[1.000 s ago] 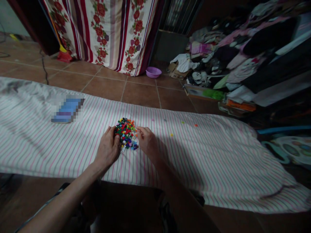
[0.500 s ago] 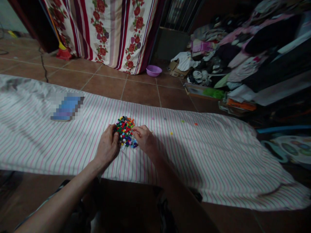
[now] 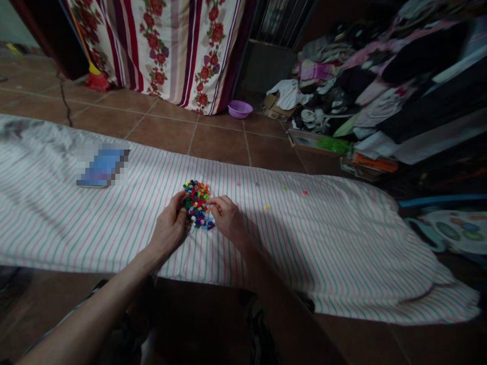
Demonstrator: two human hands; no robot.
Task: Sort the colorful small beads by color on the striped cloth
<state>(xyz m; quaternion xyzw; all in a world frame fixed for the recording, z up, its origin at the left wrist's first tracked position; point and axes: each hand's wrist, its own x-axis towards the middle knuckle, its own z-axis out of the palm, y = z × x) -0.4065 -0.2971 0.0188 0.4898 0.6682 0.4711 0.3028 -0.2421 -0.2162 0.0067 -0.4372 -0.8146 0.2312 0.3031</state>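
A heap of small multicoloured plastic pieces (image 3: 198, 204), like tiny blocks, lies on a striped cloth (image 3: 125, 223). My left hand (image 3: 169, 223) rests against the heap's left side, thumb and fingers apart around that edge. At the right edge, my right hand (image 3: 227, 215) has thumb and forefinger pinched together; whatever is between them is too small to make out. Single pieces lie spread out to the right: a pink piece (image 3: 238, 183), a grey piece (image 3: 257, 184), a green piece (image 3: 285, 188), an orange piece (image 3: 305, 192) and a yellow piece (image 3: 267, 207).
A blurred-out flat blue rectangle (image 3: 102, 167) lies on the cloth at left. Beyond the cloth are a tiled floor, a purple basin (image 3: 240, 109), a floral curtain (image 3: 175, 50) and a red-and-yellow broom or dustpan (image 3: 98, 80). Piled clothes (image 3: 357, 81) fill the right back.
My left fingers have shifted slightly at the heap's left edge, and some pieces there have moved. My right hand keeps its pinch in nearly the same place. The whole view has shifted slightly.
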